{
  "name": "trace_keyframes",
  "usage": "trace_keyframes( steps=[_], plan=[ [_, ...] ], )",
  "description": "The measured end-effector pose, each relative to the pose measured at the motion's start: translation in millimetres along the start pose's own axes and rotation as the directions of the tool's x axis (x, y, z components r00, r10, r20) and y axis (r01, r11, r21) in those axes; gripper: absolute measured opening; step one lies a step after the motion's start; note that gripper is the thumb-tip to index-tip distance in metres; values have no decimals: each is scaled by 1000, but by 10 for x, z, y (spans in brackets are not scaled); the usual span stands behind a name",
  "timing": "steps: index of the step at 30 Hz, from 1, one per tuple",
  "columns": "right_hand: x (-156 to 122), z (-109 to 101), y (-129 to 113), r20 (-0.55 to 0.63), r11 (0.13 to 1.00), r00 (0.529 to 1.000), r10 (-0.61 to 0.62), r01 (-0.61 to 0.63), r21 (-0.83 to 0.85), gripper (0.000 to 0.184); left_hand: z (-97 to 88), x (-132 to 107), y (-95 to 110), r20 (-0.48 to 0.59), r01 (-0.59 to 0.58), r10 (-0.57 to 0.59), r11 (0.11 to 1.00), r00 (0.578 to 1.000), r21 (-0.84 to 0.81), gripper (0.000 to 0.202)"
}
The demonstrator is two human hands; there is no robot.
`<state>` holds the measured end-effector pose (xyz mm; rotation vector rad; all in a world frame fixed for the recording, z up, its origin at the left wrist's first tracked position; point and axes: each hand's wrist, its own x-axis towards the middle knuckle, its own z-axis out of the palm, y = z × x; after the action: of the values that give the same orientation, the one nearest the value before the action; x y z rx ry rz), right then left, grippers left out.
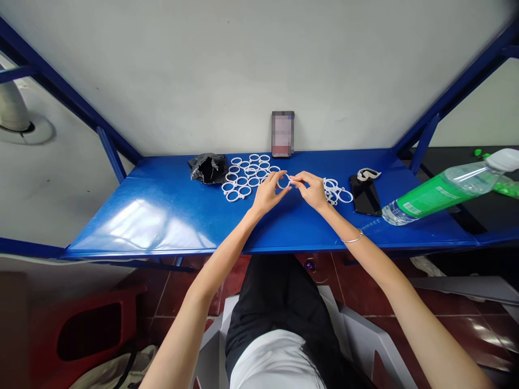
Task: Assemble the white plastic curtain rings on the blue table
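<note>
Between my two hands, over the blue table [178, 216], is a white plastic curtain ring [278, 184]. My left hand [267, 193] pinches its left side with thumb and fingers. On the ring's right edge, the fingertips of my right hand [311, 190] are closed; any smaller part there is too small to make out. Beyond and left of my left hand, several white rings [242, 181] lie spread in a loose cluster. A smaller heap of white rings with little eyelets [344, 195] sits just right of my right hand, partly hidden by it.
A crumpled black plastic bag [208, 167] lies left of the rings. One phone [283, 134] leans on the wall; another dark phone [365, 195] lies at right, a whitish strip [368, 174] on its top end. A green-labelled bottle [441, 192] stands near the right edge.
</note>
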<state>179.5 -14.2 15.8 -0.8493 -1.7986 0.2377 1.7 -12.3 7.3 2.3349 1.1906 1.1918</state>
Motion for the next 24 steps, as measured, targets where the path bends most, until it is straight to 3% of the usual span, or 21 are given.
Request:
trace_keyframes(
  steps=[24],
  plan=[
    [22,-20,-41,20,997,997,78,-78,-12,23,17,3,-24,-37,4,-6,999,999,-52,40]
  ],
)
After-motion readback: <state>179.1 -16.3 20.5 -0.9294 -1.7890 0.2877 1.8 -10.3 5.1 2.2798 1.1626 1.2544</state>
